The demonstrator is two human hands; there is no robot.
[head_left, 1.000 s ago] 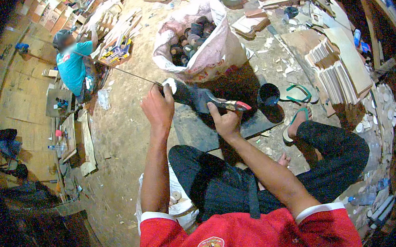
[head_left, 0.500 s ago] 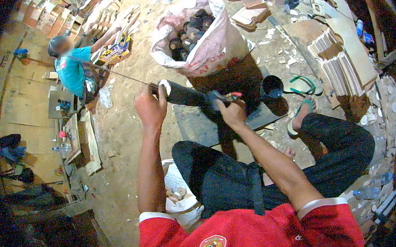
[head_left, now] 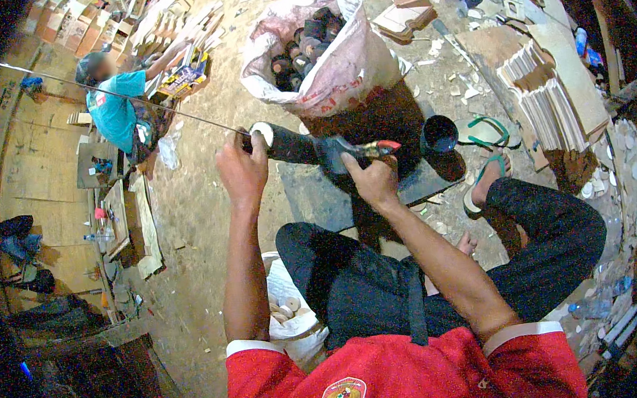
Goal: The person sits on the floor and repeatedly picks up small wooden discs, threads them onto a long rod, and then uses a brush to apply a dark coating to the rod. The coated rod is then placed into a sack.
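In my left hand (head_left: 242, 166) is a thin metal rod (head_left: 175, 113), its fingers closed beside a pale round end piece (head_left: 261, 134). From there a black cylinder (head_left: 291, 145) reaches to the right, roughly level. My right hand (head_left: 374, 179) grips a brush (head_left: 380, 148) with a red-ended handle. Motion blurs its dark head, which is at the cylinder's right part; whether they touch I cannot tell. A black pot (head_left: 439, 135) stands right of this hand. Under the work lies a dark board (head_left: 311, 200).
Ahead stands a white sack (head_left: 356, 63) of dark round pieces. Another sack (head_left: 301, 344) with pale discs sits by my leg. Thin boards (head_left: 545, 103) are stacked at right, near a green-strapped sandal (head_left: 488, 132). A person in a teal shirt (head_left: 116, 114) works at far left.
The brush has shifted slightly, and more of its red-ended handle shows now. My left hand stays nearly in place with the rod. More of the rod's far end is visible.
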